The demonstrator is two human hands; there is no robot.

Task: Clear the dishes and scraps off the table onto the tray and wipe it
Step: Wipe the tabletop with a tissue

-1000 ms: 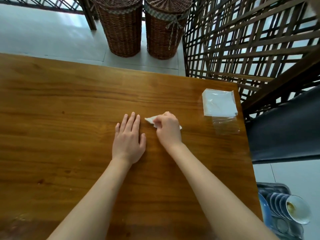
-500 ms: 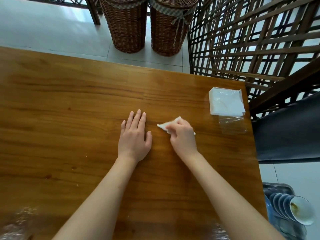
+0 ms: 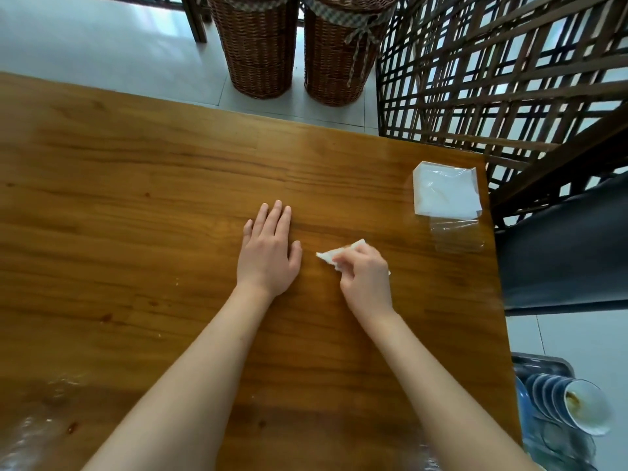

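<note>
Right hand [image 3: 365, 277] pinches a crumpled napkin [image 3: 334, 257] against the table [image 3: 136, 185]; left hand [image 3: 268, 249] lies flat, at its 9 o'clock. Napkin looks light, limp, tearable: bunch it under the fingertips.

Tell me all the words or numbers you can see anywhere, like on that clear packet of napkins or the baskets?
None: no word, number or sign can be read in this view.
The clear packet of napkins shows no print.
The wicker baskets show only weave and checked cloth trim.
The stacked bowls beside the table show only stains.
</note>
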